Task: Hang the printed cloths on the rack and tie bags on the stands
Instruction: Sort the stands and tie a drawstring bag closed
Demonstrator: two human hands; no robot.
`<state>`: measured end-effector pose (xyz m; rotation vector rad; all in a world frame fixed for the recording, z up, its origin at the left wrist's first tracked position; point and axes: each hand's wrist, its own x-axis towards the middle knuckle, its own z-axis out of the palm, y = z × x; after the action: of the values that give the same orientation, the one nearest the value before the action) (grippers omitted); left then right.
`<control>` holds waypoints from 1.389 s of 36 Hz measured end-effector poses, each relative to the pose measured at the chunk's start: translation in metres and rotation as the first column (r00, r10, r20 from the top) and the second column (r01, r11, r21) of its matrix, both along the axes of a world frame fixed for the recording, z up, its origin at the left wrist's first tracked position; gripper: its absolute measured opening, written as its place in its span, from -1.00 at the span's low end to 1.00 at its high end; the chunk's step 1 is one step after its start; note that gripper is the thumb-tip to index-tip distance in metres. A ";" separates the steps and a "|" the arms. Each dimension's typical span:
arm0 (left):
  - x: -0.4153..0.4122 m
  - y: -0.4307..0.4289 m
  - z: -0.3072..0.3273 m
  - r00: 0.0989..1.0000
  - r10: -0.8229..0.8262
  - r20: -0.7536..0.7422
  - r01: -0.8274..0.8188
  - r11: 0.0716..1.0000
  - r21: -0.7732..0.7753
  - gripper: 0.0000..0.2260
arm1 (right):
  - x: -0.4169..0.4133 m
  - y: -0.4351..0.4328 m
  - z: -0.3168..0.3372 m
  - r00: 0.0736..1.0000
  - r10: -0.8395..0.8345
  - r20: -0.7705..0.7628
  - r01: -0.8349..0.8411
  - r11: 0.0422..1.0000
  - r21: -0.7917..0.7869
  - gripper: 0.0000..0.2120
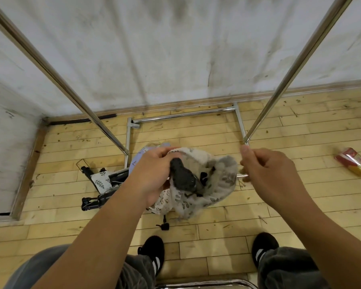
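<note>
A grey-white leaf-printed bag (215,184) hangs open at waist height in front of me. Inside its mouth sticks a black stand's padded top (183,177). My left hand (152,174) grips the bag's left rim against that black top. At the bag's right rim, my right hand (267,170) has its fingers curled and pinches the edge. The chrome rack's two uprights (56,80) (290,78) rise on either side, with its base bars (181,116) on the floor. Both rails in view are bare.
On the wooden floor below the bag lie folded black stands (94,202), a leaf-printed cloth (102,181) and a pale purple cloth (138,158). A red and yellow packet (354,164) lies at the right. My shoes (153,254) stand near another chrome bar (198,285).
</note>
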<state>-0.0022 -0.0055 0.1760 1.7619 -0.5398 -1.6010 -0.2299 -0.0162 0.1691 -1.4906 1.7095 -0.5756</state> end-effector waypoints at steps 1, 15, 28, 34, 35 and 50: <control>0.000 0.000 -0.003 1.000 -0.008 0.007 0.008 1.000 0.016 -0.86 | -0.001 -0.001 -0.001 1.000 0.002 -0.005 -0.002 1.000 -0.019 -0.48; -0.003 -0.001 -0.006 0.991 0.083 -0.104 -0.073 0.992 0.098 -0.80 | 0.008 0.009 -0.020 0.948 0.317 -0.005 -0.299 0.900 0.317 -0.53; 0.005 -0.006 0.003 0.980 0.130 -0.148 -0.120 0.990 0.075 -0.85 | -0.003 0.004 -0.023 0.926 0.325 -0.191 -0.250 0.909 0.334 -0.26; 0.003 -0.004 0.008 0.976 0.093 -0.198 -0.085 0.995 0.051 -0.82 | -0.004 0.007 -0.025 0.945 0.327 -0.013 -0.275 0.815 0.511 -0.30; 0.004 -0.004 0.007 0.976 0.093 -0.195 -0.086 0.995 0.045 -0.81 | -0.003 0.007 -0.025 0.956 0.291 0.032 -0.264 0.810 0.524 -0.33; -0.002 -0.003 0.007 0.979 -0.011 -0.202 0.005 0.999 -0.034 -0.75 | 0.015 0.009 0.004 0.909 0.111 0.402 -0.304 0.836 0.457 -0.51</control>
<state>-0.0042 -0.0083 0.1829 1.5519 -0.4742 -1.7419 -0.2152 -0.0070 0.1731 -1.0855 1.2545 -0.2240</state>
